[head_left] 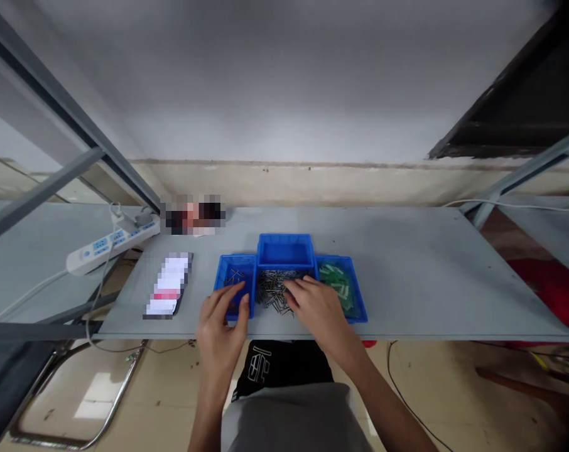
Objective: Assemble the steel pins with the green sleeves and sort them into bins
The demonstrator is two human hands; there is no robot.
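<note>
Three blue plastic bins sit near the front edge of a grey table (407, 276). The left bin (234, 270) holds a few small metal pieces. A pile of small metal pins (270, 290) lies in front of the empty middle bin (285, 250). The right bin (348, 282) holds green parts. My left hand (223, 320) rests on the left bin's front edge, fingers bent and apart. My right hand (315, 307) lies over the pin pile, fingertips down among the pins; whether it holds one is hidden.
A phone (167, 285) lies flat to the left of the bins. A white power strip (112, 242) with cables lies at the far left. Grey metal frame bars (68, 113) rise on both sides. A red object (552, 285) sits low at the right.
</note>
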